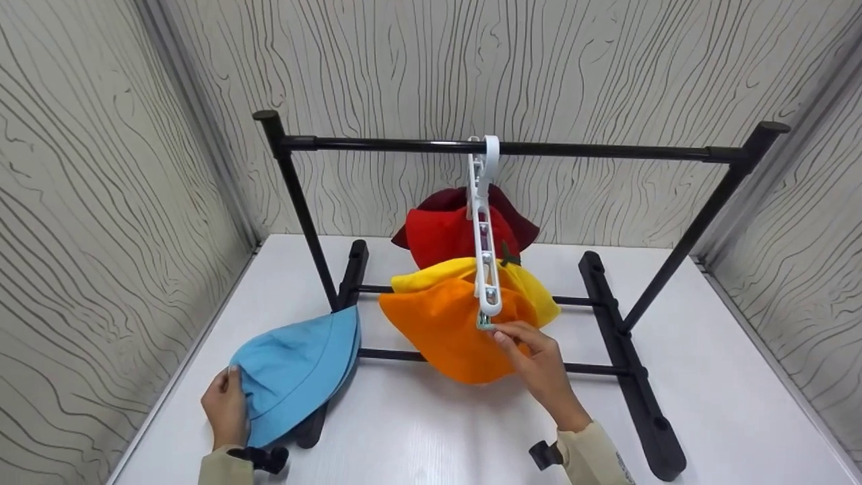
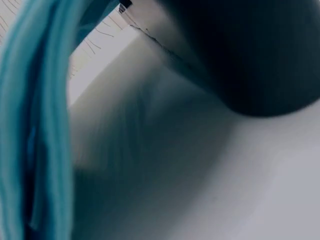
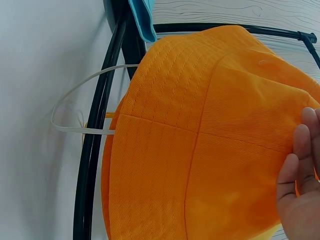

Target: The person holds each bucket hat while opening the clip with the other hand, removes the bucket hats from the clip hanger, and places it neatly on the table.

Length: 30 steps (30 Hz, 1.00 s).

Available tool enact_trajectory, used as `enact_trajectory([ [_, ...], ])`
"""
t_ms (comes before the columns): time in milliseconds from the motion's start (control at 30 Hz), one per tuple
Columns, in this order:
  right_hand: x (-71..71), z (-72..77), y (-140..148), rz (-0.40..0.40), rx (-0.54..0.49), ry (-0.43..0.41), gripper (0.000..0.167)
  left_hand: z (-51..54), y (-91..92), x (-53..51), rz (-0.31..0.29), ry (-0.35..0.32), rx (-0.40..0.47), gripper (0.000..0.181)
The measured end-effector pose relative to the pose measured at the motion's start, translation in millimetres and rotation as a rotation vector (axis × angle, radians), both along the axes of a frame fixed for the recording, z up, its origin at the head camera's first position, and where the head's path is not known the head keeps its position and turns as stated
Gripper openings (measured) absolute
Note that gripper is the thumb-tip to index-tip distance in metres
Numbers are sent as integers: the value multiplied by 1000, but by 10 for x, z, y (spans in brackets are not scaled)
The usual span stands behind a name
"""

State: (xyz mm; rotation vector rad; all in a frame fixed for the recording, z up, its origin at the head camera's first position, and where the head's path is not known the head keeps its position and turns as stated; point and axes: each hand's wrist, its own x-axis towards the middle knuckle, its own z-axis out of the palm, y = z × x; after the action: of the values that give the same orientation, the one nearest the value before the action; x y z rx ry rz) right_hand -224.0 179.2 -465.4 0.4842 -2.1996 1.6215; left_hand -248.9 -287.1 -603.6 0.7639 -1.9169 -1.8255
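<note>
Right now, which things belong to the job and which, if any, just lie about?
In the job:
light blue fabric brimmed hat, in left grip
pale green clip, at right grip
orange fabric hat, yellow hat, red hat, maroon hat
white plastic slotted hanger
black tubular rack

Just surroundings:
white tabletop
wavy-lined cream wall panels

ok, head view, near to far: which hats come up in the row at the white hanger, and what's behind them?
Orange hat → yellow hat → red hat → maroon hat → wavy-patterned back wall.
</note>
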Motion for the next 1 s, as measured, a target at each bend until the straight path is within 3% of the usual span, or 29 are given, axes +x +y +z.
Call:
enact_trajectory([
  [200,3,-14,13,3,-7,-3,17,-3,7,13,24,7,-34,58],
  [500,-4,-27,10,9,-8,-7,18,-3,-38,45,32,8,-8,58],
  [767,-1,-19,15,5,-4,-27,17,2,-71,41,54,7,-52,57],
  [1000,4,-18,15,-2,-8,-28,17,-10,-87,27,63,2,-38,56],
])
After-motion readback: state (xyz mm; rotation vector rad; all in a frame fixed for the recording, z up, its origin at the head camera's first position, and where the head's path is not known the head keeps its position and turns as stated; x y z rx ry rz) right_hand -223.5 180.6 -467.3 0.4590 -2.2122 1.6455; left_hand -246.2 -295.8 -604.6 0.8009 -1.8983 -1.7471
